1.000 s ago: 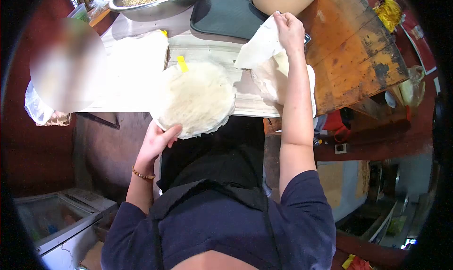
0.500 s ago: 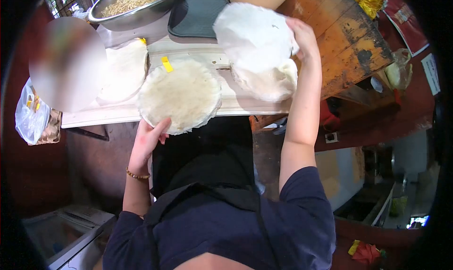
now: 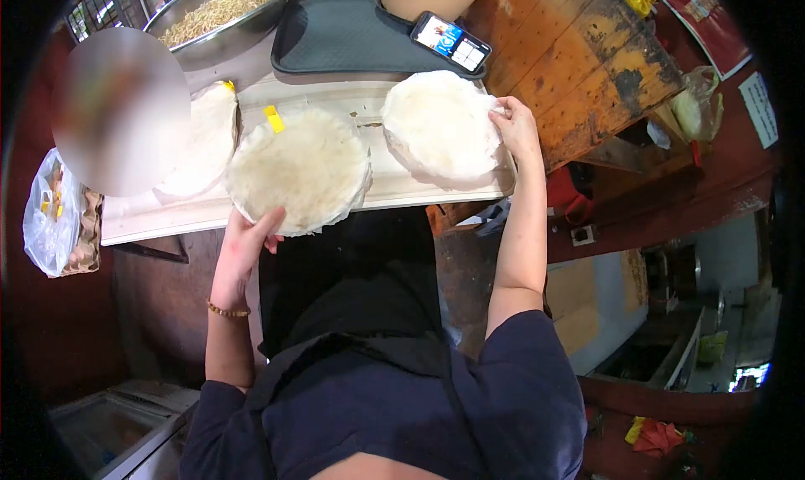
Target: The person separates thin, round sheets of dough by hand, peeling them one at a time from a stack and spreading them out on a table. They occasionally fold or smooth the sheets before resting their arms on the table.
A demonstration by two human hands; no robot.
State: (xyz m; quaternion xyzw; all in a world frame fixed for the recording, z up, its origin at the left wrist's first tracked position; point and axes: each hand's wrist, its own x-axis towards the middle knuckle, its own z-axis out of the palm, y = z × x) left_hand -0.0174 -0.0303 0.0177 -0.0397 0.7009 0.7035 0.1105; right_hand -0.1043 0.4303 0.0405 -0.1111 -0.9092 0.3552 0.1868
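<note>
A stack of thin, round, pale wrappers [image 3: 298, 166] hangs slightly over the table's front edge. My left hand [image 3: 251, 233] grips its near edge, thumb on top and fingers underneath. To the right lies another pile of round wrappers [image 3: 440, 124], white and ragged at the rim. At that pile's right edge, my right hand [image 3: 513, 128] is closed on the rim of the top wrapper. A yellow strip [image 3: 274, 119] sticks out at the far side of the middle stack. Farther left is a third stack of wrappers [image 3: 205, 140], partly hidden by a blurred patch.
Behind the wrappers are a dark tray [image 3: 335, 36], a phone [image 3: 451, 41] with a lit screen and a metal bowl [image 3: 214, 48] of pale sprout-like strands. A wooden table [image 3: 579, 69] adjoins on the right. A plastic bag [image 3: 52, 212] and egg carton [image 3: 89, 237] are at left.
My right hand has lowered the raised white wrapper onto the right pile, so it now lies flat. The phone has come into sight behind it. My left hand keeps its grip on the middle stack.
</note>
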